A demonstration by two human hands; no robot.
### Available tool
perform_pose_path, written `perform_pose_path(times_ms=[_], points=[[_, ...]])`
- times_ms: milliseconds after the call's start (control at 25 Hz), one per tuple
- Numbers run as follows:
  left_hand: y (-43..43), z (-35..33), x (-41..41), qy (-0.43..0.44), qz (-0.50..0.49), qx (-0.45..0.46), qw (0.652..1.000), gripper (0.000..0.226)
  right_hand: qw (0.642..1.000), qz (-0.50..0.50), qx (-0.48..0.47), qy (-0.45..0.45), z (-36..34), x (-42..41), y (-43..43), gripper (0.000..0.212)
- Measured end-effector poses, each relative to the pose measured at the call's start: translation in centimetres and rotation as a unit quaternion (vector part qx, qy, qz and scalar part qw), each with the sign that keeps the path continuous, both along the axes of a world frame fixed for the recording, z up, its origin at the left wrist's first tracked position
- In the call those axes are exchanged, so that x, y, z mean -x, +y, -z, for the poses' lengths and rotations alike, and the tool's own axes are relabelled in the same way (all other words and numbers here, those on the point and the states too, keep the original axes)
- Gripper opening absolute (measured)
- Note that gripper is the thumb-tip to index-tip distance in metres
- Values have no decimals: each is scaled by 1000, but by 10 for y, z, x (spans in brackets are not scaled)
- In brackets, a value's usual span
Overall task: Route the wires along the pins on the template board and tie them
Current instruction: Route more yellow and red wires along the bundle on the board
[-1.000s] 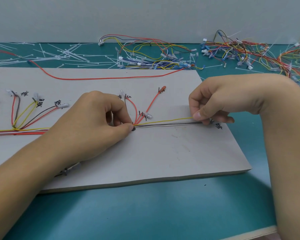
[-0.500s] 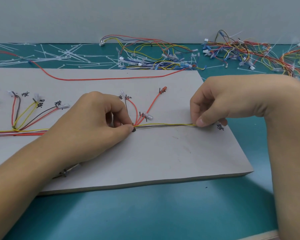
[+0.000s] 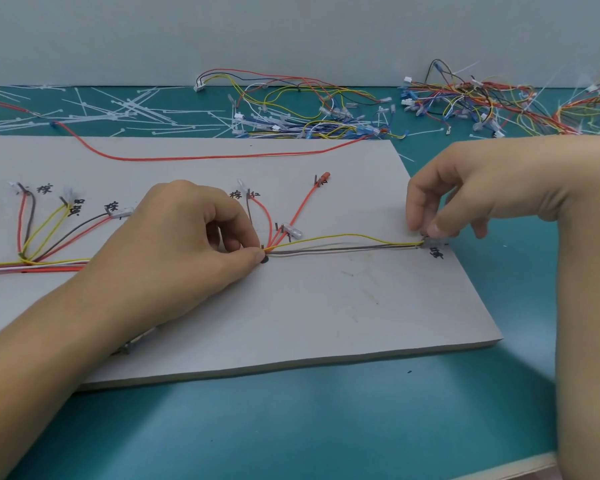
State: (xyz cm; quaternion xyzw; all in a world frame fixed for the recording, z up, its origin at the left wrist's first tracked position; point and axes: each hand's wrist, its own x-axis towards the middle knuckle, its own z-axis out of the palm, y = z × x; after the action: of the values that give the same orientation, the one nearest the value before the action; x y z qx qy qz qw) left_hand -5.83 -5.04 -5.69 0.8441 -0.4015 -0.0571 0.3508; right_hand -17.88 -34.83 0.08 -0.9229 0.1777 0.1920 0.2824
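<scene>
Right hand (image 3: 465, 192) moved rightward, fingers (image 3: 438, 231) pinching wires (image 3: 343, 249) at their ends

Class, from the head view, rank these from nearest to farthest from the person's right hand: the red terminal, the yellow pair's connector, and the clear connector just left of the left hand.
From the right hand:
1. The red terminal, mid-board, toward the back.
2. The clear connector, just left of the left hand.
3. The yellow pair's connector, farther left.
</scene>
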Motion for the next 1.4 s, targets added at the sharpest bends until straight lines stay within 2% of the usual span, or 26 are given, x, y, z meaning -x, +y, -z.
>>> perform_pose_path(times_ms=[120,760,1240,1400], points=[[0,0,0,-5,2,-1,1000,14,1000,-10,5,23,-1,1,-2,33],[1,2,-2,8,9,7,1000,6,998,27,-48,19,3,6,-10,19],[2,3,-4,-7,18,7,1000,4,1000,1,2,25,6,-2,-4,28],[2,3,-4,-13,19,7,1000,7,999,31,25,-16,5,-2,-2,21]])
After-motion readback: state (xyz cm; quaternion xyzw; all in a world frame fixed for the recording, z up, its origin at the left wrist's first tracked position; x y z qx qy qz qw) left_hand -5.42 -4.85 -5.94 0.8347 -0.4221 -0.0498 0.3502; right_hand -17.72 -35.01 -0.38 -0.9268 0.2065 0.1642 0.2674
